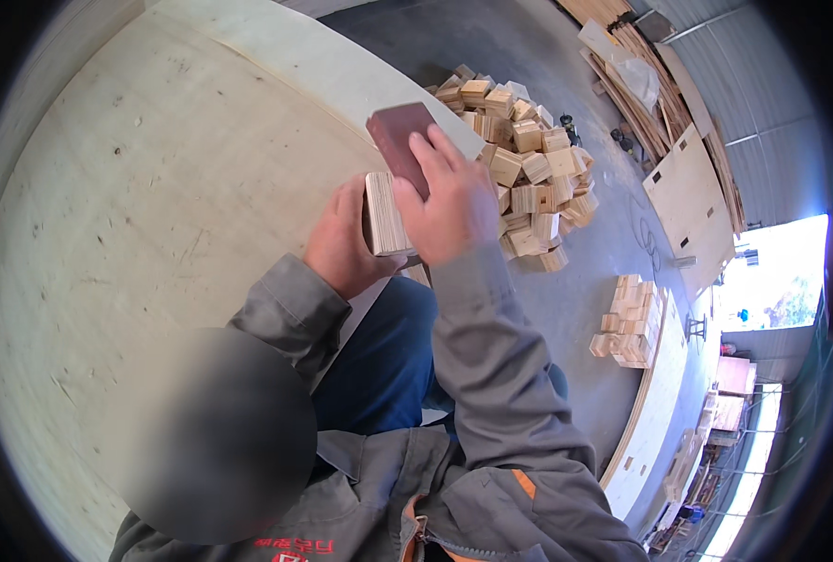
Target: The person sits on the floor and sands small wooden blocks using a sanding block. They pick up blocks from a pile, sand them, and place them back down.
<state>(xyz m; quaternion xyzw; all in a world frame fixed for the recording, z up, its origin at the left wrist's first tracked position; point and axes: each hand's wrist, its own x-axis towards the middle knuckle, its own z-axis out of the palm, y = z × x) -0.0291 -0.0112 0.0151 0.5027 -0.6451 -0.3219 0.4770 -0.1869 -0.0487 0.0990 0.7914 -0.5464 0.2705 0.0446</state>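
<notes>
My left hand (pixel 341 242) is closed around a small layered plywood block (pixel 387 217), its striped edge facing up. In my right hand (pixel 452 201) is a reddish-brown sanding block (pixel 399 136), with the fingers lying over its right side. The sanding block is tilted and sits just above the far end of the plywood block. Whether the two touch is hard to make out. Both hands are over the right edge of a large pale wooden board (pixel 182 178), in front of my body.
A large heap of wooden blocks (pixel 529 159) lies on the grey floor (pixel 613 234) to the right. Farther right, a neat stack of blocks (pixel 633 318) stands beside a long board (pixel 655 412). Wooden sheets (pixel 688 192) lean against the metal wall (pixel 753 103).
</notes>
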